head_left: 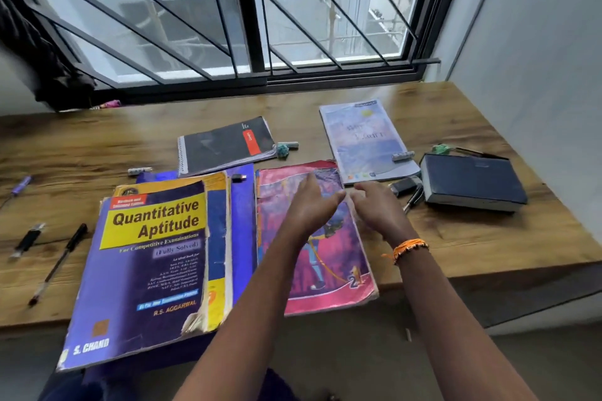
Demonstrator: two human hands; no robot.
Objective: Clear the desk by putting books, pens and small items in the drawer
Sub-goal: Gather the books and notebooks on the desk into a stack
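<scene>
With your left hand (312,205) and right hand (374,205) both open and empty over the pink book (312,257) at frame centre, grip its right edge squarely before lifting.

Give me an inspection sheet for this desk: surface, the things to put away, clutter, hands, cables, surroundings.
Surface: wooden desk, books spread across it.
Job's things: Quantitative Aptitude book overhanging the front edge; pink book; spiral notebook; pale blue book; dark diary; black pen at left.
Clutter: small items scattered, among them a green crumpled bit; too small to identify.
Hands: left hand and right hand over the pink book, fingers relaxed, holding nothing.
Cables: nothing seen.
Surroundings: barred window behind, grey wall at right.
</scene>
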